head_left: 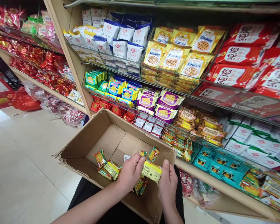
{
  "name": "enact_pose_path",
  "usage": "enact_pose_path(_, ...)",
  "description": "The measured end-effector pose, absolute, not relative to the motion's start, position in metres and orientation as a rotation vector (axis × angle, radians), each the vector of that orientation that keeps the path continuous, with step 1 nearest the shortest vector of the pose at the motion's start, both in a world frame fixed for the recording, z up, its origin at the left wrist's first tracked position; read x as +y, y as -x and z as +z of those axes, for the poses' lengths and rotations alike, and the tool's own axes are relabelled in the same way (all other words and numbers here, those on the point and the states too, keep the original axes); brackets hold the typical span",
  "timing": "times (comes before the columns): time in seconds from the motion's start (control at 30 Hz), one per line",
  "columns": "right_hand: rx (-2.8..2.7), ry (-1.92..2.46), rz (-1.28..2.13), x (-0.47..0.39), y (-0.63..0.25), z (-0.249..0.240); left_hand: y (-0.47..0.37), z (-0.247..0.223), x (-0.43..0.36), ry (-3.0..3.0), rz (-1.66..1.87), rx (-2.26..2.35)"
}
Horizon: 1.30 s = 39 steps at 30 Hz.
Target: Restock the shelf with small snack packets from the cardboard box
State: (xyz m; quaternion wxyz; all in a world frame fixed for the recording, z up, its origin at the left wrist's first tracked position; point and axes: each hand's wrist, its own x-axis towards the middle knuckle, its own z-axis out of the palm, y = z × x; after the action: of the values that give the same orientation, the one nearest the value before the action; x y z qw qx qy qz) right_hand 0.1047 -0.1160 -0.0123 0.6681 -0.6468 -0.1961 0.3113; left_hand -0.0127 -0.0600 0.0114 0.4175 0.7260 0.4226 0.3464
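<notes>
Your left hand (130, 172) and your right hand (168, 183) are both inside the cardboard box (84, 140), which rests on your lap in front of the shelves (226, 186). Between them you hold one yellow snack packet (151, 171): the left thumb and fingers are curled closed on its left end, the right hand is pinched on its right end, thumb on top. The packet lies roughly level, just above the box floor near the box's near wall. A few more small packets (107, 166) lie loose on the box floor to the left of your left hand (mixed yellow, green and orange wrappers), and another (153, 153) sits just beyond the held packet. Some packets (141, 185) show below your left hand; whether it grips them too, I cannot tell. Behind the box, glass-fronted bins hold purple biscuit packs (164, 104) and yellow cookie bags (177, 57).
</notes>
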Motion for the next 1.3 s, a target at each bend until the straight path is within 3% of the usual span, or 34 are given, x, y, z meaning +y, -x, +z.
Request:
enact_pose_path(0.4, -0.104, 1.368, 0.948, -0.111, -0.093, 0.023, 0.0, 0.018, -0.065, -1.268, 0.96, 0.862)
enact_pose_path(0.6, -0.729, 1.606, 0.323, -0.122, -0.113, -0.003, 0.005, 0.014, -0.065, -1.389, 0.921, 0.937)
enact_pose_path(0.73, -1.164, 1.583, -0.201, -0.129, -0.126, -0.001, 0.01, 0.017, -0.064, -1.115, 0.582, 0.938)
enact_pose_path(0.83, -1.547, 1.406, -0.313, -0.132, -0.125, 0.005, 0.011, 0.025, -0.063, -0.788, 0.365, 0.817)
enact_pose_path(0.97, -1.516, 1.358, -0.085, -0.137, -0.114, 0.004, 0.015, 0.036, -0.062, -0.709, 0.549, 0.699)
enact_pose_path(1.2, -0.551, 1.461, 0.795, -0.132, -0.105, -0.002, 0.014, 0.038, -0.065, -1.116, 0.851, 0.63)
enact_pose_path(1.3, -0.41, 1.367, 0.981, -0.128, -0.104, 0.001, 0.01, 0.038, -0.069, -1.125, 0.87, 0.529)
